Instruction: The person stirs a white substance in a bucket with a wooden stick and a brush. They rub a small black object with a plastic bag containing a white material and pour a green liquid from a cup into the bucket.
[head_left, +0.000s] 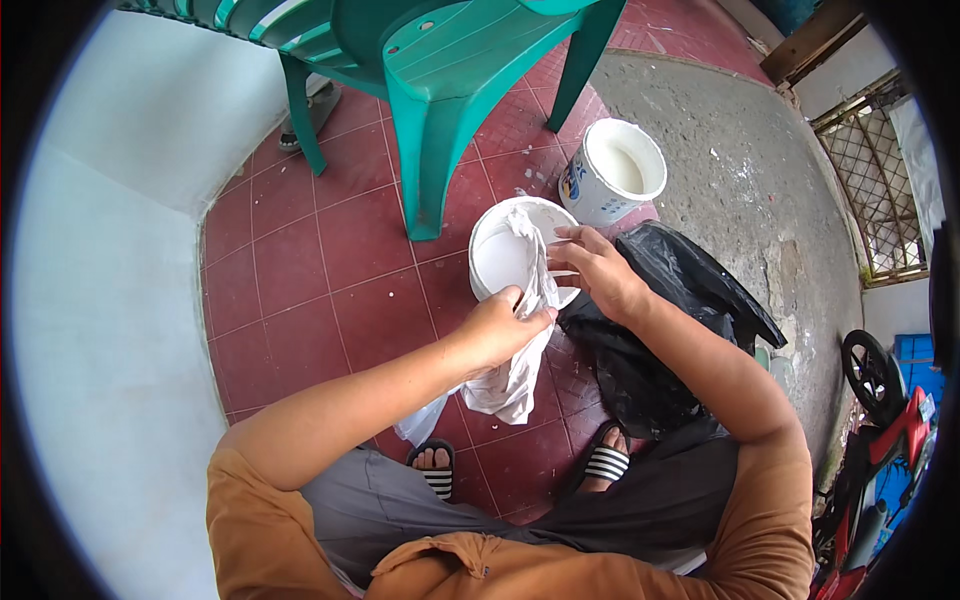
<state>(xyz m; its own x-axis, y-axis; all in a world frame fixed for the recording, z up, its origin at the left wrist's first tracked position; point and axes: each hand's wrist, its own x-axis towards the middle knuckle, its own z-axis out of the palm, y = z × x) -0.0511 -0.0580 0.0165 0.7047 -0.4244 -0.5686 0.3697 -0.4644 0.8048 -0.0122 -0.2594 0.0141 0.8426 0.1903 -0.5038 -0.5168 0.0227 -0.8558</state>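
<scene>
A damp-looking white cloth (517,383) is draped over the near rim of a white bucket (483,222). Its upper end lies inside the bucket, above white liquid, and its lower part hangs outside over the tiles. My left hand (505,332) is closed on the cloth at the near rim, thumb stretched across it. On the cloth's right edge, above the bucket's right side, my right hand (603,277) has its fingers curled; its thumb is hidden. A second white bucket (600,195), with whitish contents, stands just beyond my right hand.
A black plastic bag (650,370) lies under my right forearm. The green plastic chair (425,150) stands beyond the buckets. A clear plastic bag (420,420) rests by my left foot. A white wall (130,280) borders the red tiles; rough concrete (740,170) and a red motorbike (880,450) are at right.
</scene>
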